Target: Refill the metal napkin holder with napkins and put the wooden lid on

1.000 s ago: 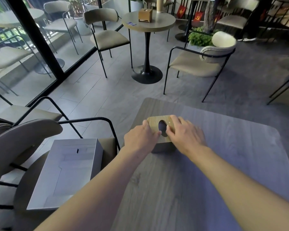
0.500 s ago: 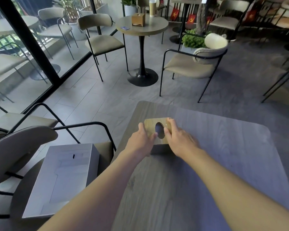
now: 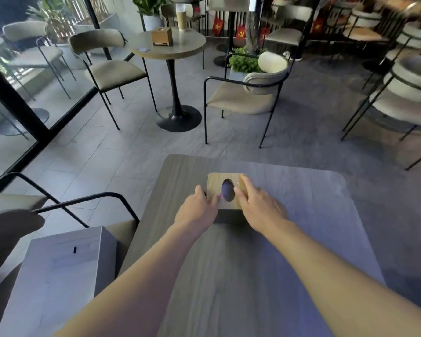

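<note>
Nearest, a grey box (image 3: 58, 276) lies on a chair seat to the left of the wooden table (image 3: 229, 276); a small dark mark sits on its top, no lettering readable. Both bare forearms reach out over the table. The left hand (image 3: 196, 212) and right hand (image 3: 259, 207) clasp the wooden lid (image 3: 214, 188) from either side, fingers curled onto its edges. The lid sits on the metal napkin holder (image 3: 229, 216), whose dark front wall is mostly hidden by the hands. The lid's oval opening looks dark; nothing inside can be made out. Farther off, a round table (image 3: 187, 46) carries a similar wooden box (image 3: 162, 36), and small red flags (image 3: 218, 26) hang behind.
</note>
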